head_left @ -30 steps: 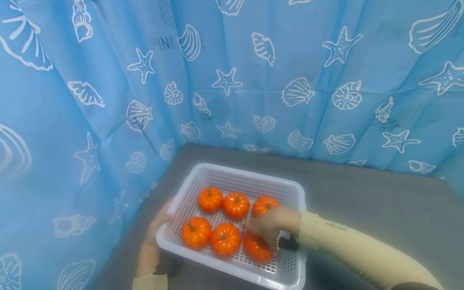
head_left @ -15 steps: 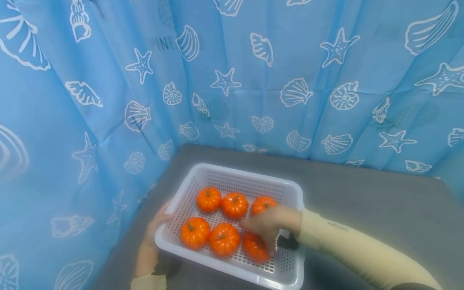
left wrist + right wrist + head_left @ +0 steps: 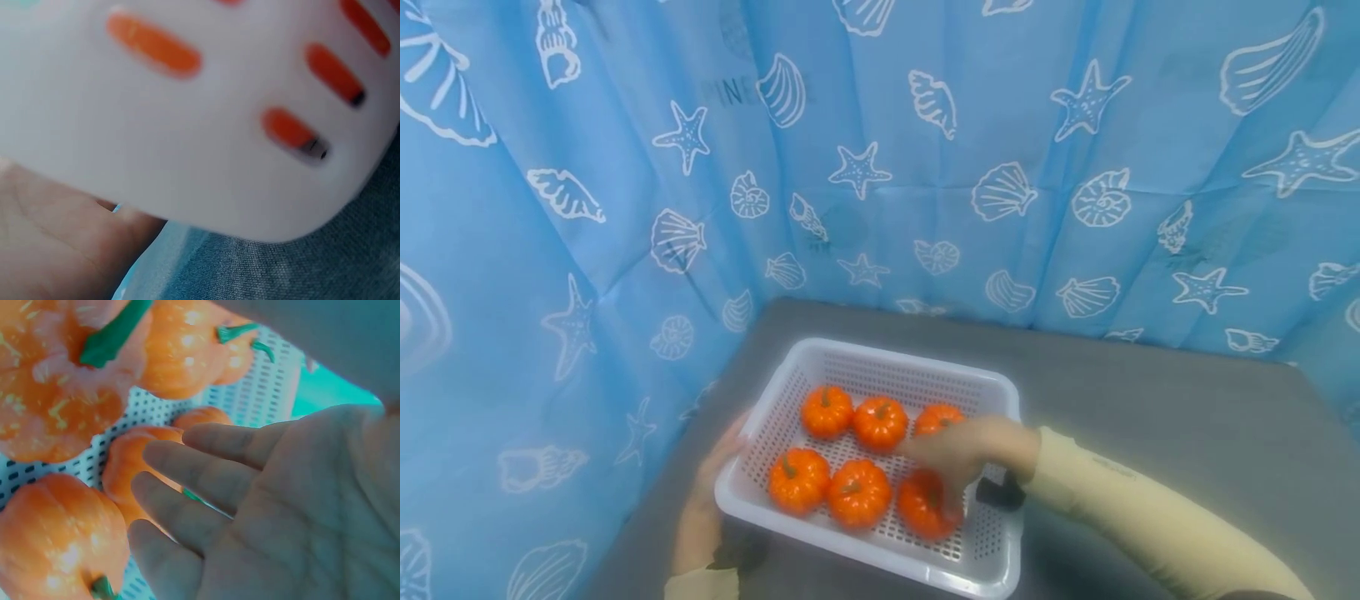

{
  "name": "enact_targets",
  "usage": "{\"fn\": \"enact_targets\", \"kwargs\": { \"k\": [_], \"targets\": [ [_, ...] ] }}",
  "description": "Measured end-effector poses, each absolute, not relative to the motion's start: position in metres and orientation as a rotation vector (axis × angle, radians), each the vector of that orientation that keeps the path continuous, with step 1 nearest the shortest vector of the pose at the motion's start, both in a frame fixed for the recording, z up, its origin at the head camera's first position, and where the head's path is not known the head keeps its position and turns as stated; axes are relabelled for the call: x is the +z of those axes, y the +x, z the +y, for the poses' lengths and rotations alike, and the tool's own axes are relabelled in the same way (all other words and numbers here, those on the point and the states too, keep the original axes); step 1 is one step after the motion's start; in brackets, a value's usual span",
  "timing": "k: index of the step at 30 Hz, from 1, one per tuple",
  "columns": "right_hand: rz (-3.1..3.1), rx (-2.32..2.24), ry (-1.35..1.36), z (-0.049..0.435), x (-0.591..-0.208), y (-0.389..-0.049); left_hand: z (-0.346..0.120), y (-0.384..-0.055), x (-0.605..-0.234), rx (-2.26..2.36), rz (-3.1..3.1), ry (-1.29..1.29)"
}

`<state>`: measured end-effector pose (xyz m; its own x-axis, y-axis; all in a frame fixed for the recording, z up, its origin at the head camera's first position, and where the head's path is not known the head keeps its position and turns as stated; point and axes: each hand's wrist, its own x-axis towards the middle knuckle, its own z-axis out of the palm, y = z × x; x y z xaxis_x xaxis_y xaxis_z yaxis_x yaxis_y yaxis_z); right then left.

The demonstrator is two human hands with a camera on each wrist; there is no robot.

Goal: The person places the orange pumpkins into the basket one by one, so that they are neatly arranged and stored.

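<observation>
A white slotted plastic basket [image 3: 850,543] holds several shiny orange pumpkins in two rows, with green stems. My left hand [image 3: 709,471] grips the basket's left side at the rim; in the left wrist view its palm [image 3: 56,240] shows below the white wall, the fingers mostly hidden behind it. My right hand [image 3: 966,454] reaches in from the right, over the front right pumpkin [image 3: 917,504]. In the right wrist view its fingers [image 3: 181,509] stretch out straight beside a pumpkin [image 3: 128,465], covering part of it. The back right pumpkin [image 3: 936,418] is partly hidden by this hand.
The basket stands on a dark grey tabletop [image 3: 1120,383]. A blue curtain [image 3: 880,208] with white shell and starfish prints hangs behind and along the left. Two more pumpkins [image 3: 826,412] [image 3: 880,422] fill the back row, and others [image 3: 799,481] [image 3: 859,493] the front.
My right hand has drawn slightly back to the right and bares more of the front right pumpkin. The left hand stays at the rim. The head view has turned slightly.
</observation>
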<state>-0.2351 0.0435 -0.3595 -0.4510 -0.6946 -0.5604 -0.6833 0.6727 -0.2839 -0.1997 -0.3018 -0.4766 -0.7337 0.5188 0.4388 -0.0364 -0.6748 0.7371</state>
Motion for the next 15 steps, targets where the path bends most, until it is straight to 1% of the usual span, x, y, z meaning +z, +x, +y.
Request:
{"fn": "enact_targets", "kwargs": {
  "k": [5,10,13,15],
  "targets": [
    [2.239,-0.200,-1.090,0.052,-0.355,-0.239,-0.302,-0.201,-0.473,2.459,0.931,0.948],
    [2.291,-0.358,-1.202,0.064,-0.353,-0.246,-0.304,-0.201,-0.472,2.498,1.033,0.940],
    [2.328,-0.483,-1.214,0.073,-0.352,-0.247,-0.306,-0.201,-0.473,2.511,1.041,0.955],
    [2.359,-0.565,-1.198,0.079,-0.352,-0.246,-0.310,-0.199,-0.474,2.533,1.100,0.908]
  ]
}}
